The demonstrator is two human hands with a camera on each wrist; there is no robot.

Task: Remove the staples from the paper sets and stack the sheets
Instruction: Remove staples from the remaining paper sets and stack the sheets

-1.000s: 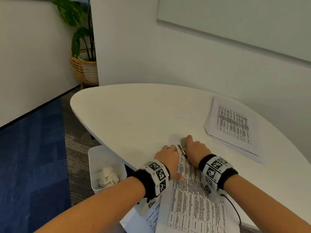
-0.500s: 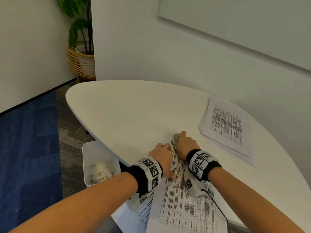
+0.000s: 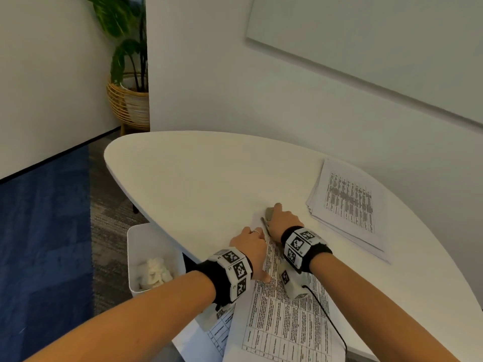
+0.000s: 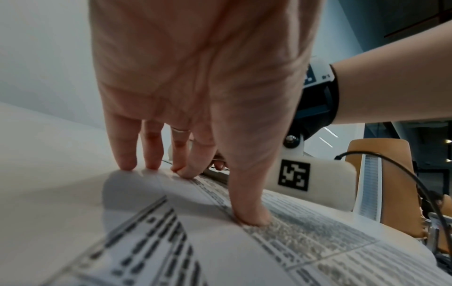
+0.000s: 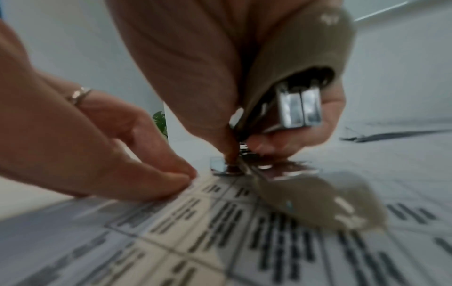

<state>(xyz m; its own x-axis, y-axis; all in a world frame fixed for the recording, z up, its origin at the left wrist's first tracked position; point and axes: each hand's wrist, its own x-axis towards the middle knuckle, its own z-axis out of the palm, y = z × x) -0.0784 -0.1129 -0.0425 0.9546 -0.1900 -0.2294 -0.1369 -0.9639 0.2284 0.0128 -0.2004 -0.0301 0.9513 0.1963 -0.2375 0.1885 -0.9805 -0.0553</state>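
Note:
A printed paper set (image 3: pixel 285 322) lies at the table's near edge. My left hand (image 3: pixel 249 244) presses its top left corner flat with straight fingers (image 4: pixel 183 168) and thumb. My right hand (image 3: pixel 283 222) grips a beige staple remover (image 5: pixel 293 77) just right of the left fingers. The remover's metal tip (image 5: pixel 227 168) touches the paper at that corner, and the staple itself is hidden. A stack of loose printed sheets (image 3: pixel 347 202) lies at the right, towards the wall.
The white oval table (image 3: pixel 209 178) stands against a white wall. Below its left edge sits a white bin (image 3: pixel 146 246) holding crumpled paper. A potted plant (image 3: pixel 128 100) in a wicker basket stands in the far corner. Another sheet (image 3: pixel 217 333) pokes out under the set.
The head view has shifted a little. Both hands stay at the paper's top corner, with the remover held at the same spot.

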